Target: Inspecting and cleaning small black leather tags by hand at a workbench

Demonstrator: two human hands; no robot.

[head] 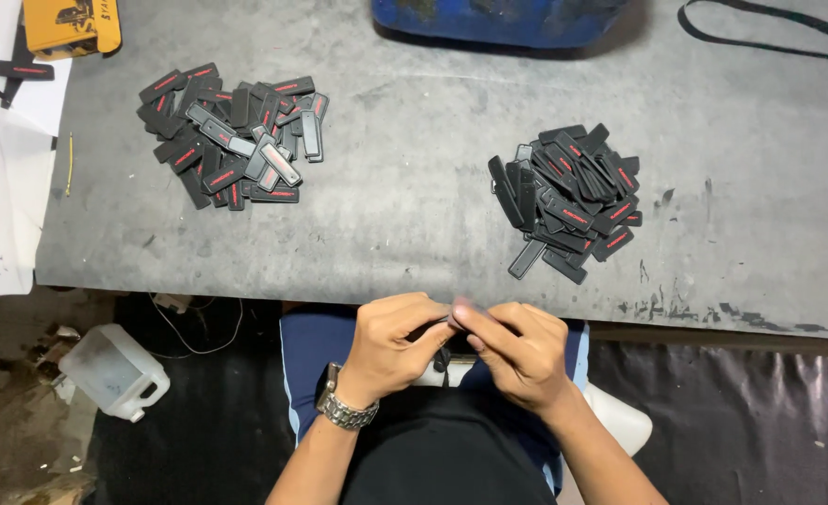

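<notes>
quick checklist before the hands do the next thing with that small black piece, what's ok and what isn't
1. Small black piece held by both hands: ok, left hand and right hand meet on it just off the table edge, above the lap.
2. Firmness of the grip: cannot tell, fingers cover most of the piece.
3. Right pile of black tags close by: ok, it lies on the grey table just ahead of the right hand.
4. Left pile of black tags kept apart from it: ok, bare table lies between them.
5. Stray tag at the right pile's near side: ok, lying on the table, short of the edge.
</notes>
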